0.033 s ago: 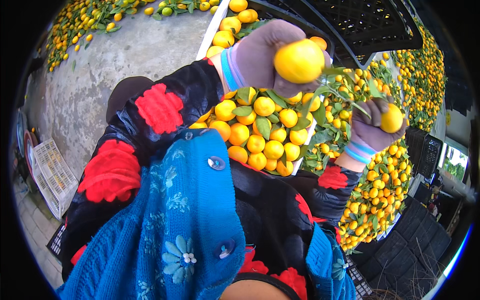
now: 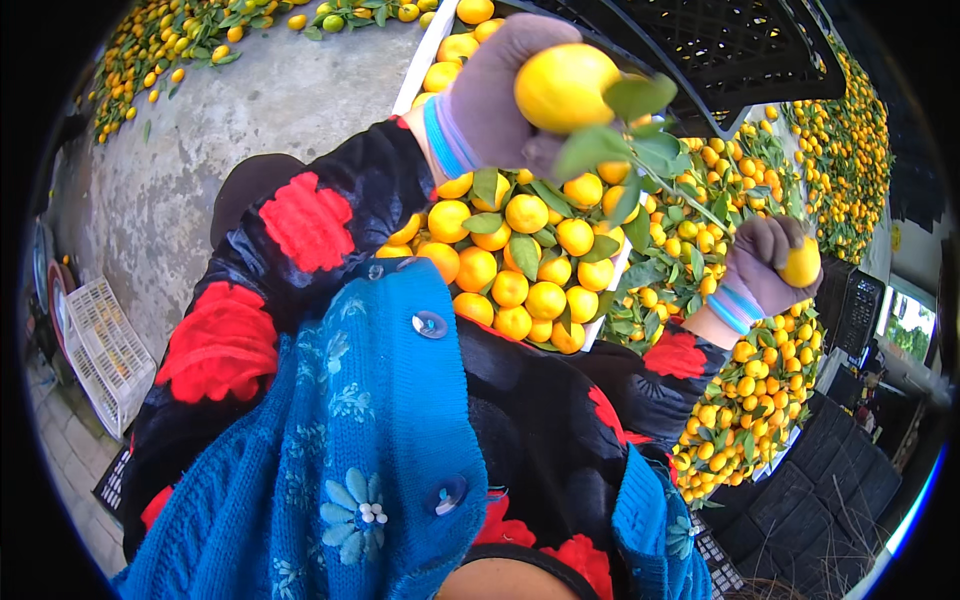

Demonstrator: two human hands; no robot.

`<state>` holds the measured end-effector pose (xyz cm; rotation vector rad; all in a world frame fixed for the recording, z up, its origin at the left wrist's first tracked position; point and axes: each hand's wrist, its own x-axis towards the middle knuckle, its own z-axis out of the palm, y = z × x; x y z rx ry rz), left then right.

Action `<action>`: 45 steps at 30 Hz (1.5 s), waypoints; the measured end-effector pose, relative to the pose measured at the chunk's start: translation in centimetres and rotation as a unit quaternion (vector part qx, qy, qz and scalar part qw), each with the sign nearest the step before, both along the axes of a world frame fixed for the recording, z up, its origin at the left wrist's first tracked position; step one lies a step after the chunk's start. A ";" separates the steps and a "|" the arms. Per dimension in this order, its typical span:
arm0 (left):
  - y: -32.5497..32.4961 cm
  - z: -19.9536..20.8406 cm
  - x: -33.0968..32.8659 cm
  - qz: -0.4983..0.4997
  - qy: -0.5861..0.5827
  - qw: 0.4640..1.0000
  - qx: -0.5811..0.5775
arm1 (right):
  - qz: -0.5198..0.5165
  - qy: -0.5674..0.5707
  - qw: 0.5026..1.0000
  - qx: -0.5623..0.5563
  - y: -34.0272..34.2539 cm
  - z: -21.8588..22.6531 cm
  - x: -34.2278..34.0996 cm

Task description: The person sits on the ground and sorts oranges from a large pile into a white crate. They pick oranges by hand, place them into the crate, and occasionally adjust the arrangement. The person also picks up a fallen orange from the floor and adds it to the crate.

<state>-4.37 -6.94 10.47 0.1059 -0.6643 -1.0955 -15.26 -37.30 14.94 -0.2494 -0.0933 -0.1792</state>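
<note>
My left hand, in a purple-grey glove with a striped cuff, is closed round a large mandarin above the fruit. Beside that mandarin spread green leaves, and a stem runs from them toward my other hand. My right hand, gloved alike, has its fingers curled round a smaller mandarin. The stem's end reaches the fingers of that hand; whether they grip it I cannot tell. Below my hands, a white-rimmed crate holds loose mandarins with some leaves among them.
Black plastic crates stand at the far right of the white-rimmed one. A big heap of leafy mandarins spreads along the right. More fruit lies on the concrete floor at far left. A white slatted basket sits at left.
My left hand has shifted a little up and left with its mandarin, and leaves beside it now show clearly. My right hand has moved slightly right and down with its mandarin.
</note>
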 end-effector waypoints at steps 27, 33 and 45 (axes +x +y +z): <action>2.5 -6.8 2.5 0.056 -0.639 0.544 0.541 | 0.043 -0.069 0.431 -0.899 11.3 -10.7 4.4; 2.1 -6.5 1.7 0.082 -0.653 0.519 0.546 | 0.015 -0.039 0.361 -0.931 12.9 -13.1 4.9; 0.9 -7.3 -5.0 0.252 -0.722 0.323 0.557 | -0.134 0.011 0.227 -0.964 14.5 -15.8 4.5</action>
